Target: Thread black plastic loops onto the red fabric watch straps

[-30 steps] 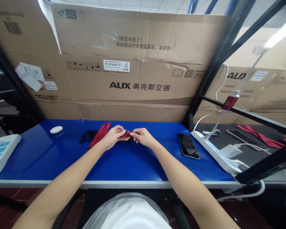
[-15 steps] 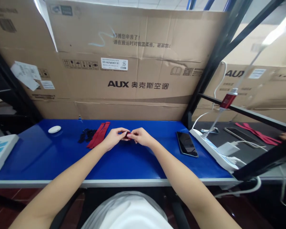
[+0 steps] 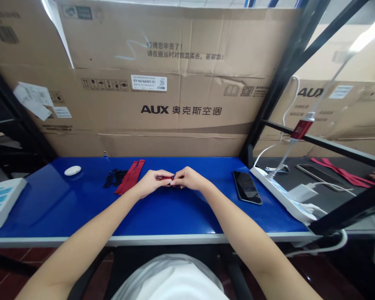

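Observation:
Over the middle of the blue table, both hands meet on a small piece of red strap (image 3: pixel 166 178), mostly covered by fingers. My left hand (image 3: pixel 152 182) pinches it between thumb and fingers from the left. From the right, my right hand (image 3: pixel 187 179) closes on its other end, fingertips touching those of the left. Any small part within the strap is hidden. Just left of my left hand lie red fabric straps (image 3: pixel 130 178), side by side and slanted. Several small black plastic pieces (image 3: pixel 115 177) are heaped beside them, too small to tell apart.
A phone (image 3: pixel 247 187) lies right of my hands, near a white power strip (image 3: pixel 283 196) with cables. A white oval object (image 3: pixel 72 170) and another power strip (image 3: pixel 4 200) are at left. Behind the table (image 3: pixel 175 221) stands a cardboard panel (image 3: pixel 181 87); a metal post (image 3: pixel 268 96) rises at right.
Both hands have shifted slightly at the same spot. The left fingers now lie straighter along the strap, and more red shows between them; the dark piece seen there before is no longer visible.

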`<control>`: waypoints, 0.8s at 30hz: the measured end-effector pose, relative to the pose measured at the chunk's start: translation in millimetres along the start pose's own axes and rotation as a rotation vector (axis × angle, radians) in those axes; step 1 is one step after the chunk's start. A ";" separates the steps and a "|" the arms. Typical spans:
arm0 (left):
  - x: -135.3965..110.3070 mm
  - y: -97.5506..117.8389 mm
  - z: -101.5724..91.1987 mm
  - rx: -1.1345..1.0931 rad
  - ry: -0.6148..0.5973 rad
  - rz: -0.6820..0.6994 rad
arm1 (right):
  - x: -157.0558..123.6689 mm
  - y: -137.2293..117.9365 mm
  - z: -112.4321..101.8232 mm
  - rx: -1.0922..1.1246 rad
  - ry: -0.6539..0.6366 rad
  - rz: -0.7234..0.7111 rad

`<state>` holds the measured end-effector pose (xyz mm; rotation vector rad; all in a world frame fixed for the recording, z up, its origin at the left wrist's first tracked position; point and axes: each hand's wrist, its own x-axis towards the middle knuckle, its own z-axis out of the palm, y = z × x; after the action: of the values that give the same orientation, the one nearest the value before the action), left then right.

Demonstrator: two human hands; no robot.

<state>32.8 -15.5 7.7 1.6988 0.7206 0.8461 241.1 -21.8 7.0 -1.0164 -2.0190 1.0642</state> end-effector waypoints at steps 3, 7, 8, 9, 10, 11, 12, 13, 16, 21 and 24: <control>-0.4 1.9 2.0 -0.006 -0.031 -0.018 | 1.6 2.7 -0.1 0.020 0.055 0.042; -0.1 6.1 -0.3 -0.073 0.023 -0.010 | 5.4 3.9 2.8 0.207 0.105 0.019; 0.0 7.2 -2.1 -0.064 0.032 0.004 | 6.0 3.8 3.4 0.262 0.096 0.008; 0.0 8.1 -4.0 -0.039 0.035 0.020 | 6.2 3.4 3.7 0.305 0.086 0.002; 0.0 8.8 -6.0 -0.007 0.033 0.040 | 5.9 2.7 4.0 0.334 0.078 -0.002; 0.0 9.2 -7.7 0.026 0.030 0.061 | 5.4 1.6 4.1 0.351 0.072 -0.003; -0.1 9.3 -9.0 0.050 0.031 0.079 | 4.5 0.3 4.3 0.360 0.072 -0.006; -0.4 9.4 -9.9 0.065 0.034 0.091 | 3.4 -1.4 4.5 0.363 0.075 -0.010; -2.4 10.6 -9.9 0.102 0.043 0.124 | 0.3 -6.2 5.9 0.373 0.079 -0.019; -8.6 15.7 -6.6 0.192 0.014 0.167 | 0.3 -4.7 12.5 0.407 0.077 0.022; -8.1 13.5 -6.3 0.172 0.059 0.145 | 5.0 -0.4 15.5 0.388 0.116 0.066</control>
<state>23.8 -22.1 20.4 1.9042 0.7340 0.9609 226.1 -23.6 0.9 -0.9178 -1.6128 1.3348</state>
